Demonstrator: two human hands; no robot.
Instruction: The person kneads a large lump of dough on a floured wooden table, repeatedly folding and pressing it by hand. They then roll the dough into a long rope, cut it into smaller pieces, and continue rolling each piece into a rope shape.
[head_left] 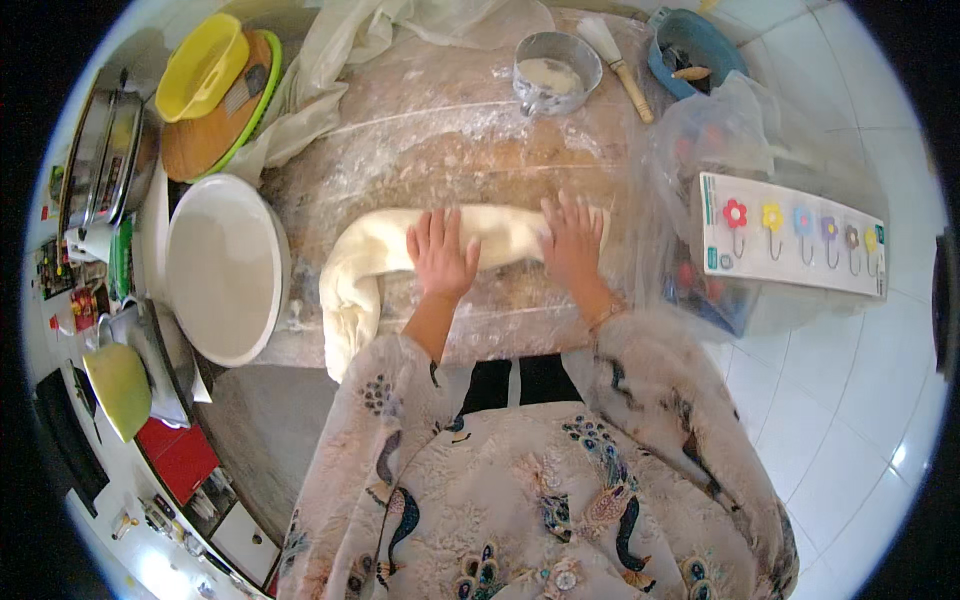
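The fingers of the left hand (444,250) are laid flat and slightly parted on the dough roll (508,232); those of the right hand (573,245) are spread wider near its 3 o'clock end, and nothing is pinched. With the hands taken as the clock's centre, the roll is stretched crosswise on the floury table (450,140), bent at 9 o'clock, and its tail (345,335) is brought down to 7 o'clock by the near edge. Whether that edge is overhung cannot be told surely through the fisheye bend; if it is, the tail could be pulled down by its own weight. Thin spots could be left if the palms are pressed unevenly, and sticking could be caused where flour is sparse. The left sleeve (370,400), lying close beside the tail, could be smeared by a backward draw. Farther out, the white basin (222,270) at 9 o'clock could be nudged if the bend is pushed outward, and the clear plastic bag (735,115) toward 2 o'clock could be snagged by a rightward sweep.
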